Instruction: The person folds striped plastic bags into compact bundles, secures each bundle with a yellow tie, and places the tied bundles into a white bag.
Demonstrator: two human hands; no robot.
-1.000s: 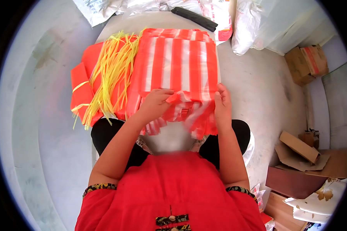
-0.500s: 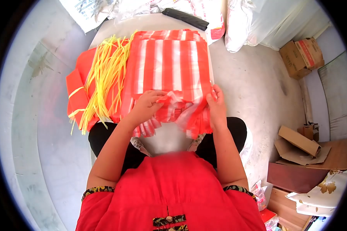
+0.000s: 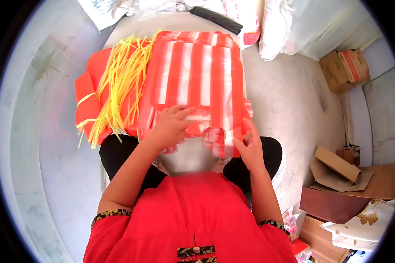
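Observation:
A thick stack of red-and-white striped plastic bags [image 3: 199, 72] lies in front of me, with handle loops and a cut-out along its near edge. My left hand [image 3: 173, 127] rests on the near left part of the top bag, palm down, fingers spread. At the near right corner, my right hand [image 3: 250, 147] has its thumb on the top bag's handle strip and its fingers along the edge, gripping it. Left of the stack, a bundle of yellow ties [image 3: 123, 83] lies across folded red bags [image 3: 85, 92].
A black rolled bundle [image 3: 216, 20] lies at the table's far edge, near white sacks [image 3: 274, 30]. Cardboard boxes stand on the right: a closed carton [image 3: 346, 70] farther off and an opened one [image 3: 338, 168] nearer. My knees flank the table's near end.
The crumpled near edge of the top bag is now spread flatter. My right hand has moved down along the right handle strip. My left hand's fingers have opened out on the bag.

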